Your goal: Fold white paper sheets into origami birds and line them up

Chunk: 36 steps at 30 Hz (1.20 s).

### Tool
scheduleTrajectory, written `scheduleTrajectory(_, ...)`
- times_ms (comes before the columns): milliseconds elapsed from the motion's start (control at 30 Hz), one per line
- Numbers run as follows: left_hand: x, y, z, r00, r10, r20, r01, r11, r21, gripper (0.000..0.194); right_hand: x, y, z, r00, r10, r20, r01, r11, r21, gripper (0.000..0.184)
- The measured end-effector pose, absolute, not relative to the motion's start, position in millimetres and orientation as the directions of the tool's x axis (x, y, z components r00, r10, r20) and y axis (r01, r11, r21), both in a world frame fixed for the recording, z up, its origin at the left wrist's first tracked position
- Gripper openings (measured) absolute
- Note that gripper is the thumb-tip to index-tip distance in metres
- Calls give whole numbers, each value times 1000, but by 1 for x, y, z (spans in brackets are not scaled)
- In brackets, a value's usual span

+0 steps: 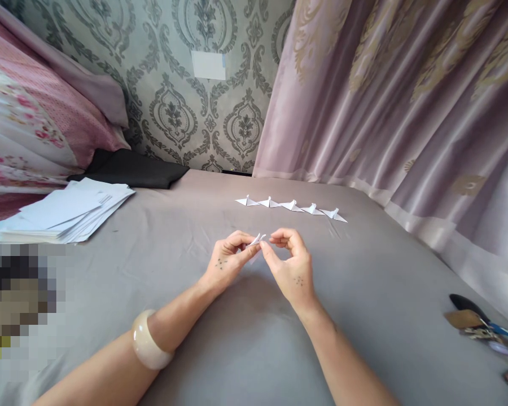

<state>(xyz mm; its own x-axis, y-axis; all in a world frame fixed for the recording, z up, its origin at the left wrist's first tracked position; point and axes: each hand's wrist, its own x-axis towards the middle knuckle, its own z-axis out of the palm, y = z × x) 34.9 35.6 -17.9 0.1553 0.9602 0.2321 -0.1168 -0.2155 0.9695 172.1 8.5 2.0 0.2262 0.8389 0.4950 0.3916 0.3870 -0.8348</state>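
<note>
Head view: left hand (228,260) and right hand (290,265) pinch one small folded paper (256,241). Five folded papers (291,206) lie in a row on the bed (364,293) beyond.

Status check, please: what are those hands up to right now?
Left hand and right hand both pinch a small folded paper. Five folded papers lined up beyond. Nothing between.

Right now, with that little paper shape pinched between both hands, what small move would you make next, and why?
Probably pull the tips gently apart: the left hand and right hand pinch a small folded paper that looks narrower than the five spread-winged paper birds lined up beyond on the grey sheet.
</note>
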Motion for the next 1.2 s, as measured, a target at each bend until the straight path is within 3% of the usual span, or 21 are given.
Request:
scheduleTrajectory(167,35,36,-22,171,942,289,-79,-279,957,11,173,7,3,171,829,533,439,420,-794,4)
scheduleTrajectory(400,36,35,-21,187,920,344,-68,-337,939,10,175,6,7,204,893,402,388,304,-870,7)
scheduleTrajectory(867,36,35,-20,114,939,324,-34,-322,946,10,173,7,4,178,899,400,399,306,-865,12)
scheduleTrajectory(1200,35,32,-17,175,947,268,-56,-262,963,8,175,7,7,165,896,412,354,336,-873,11)
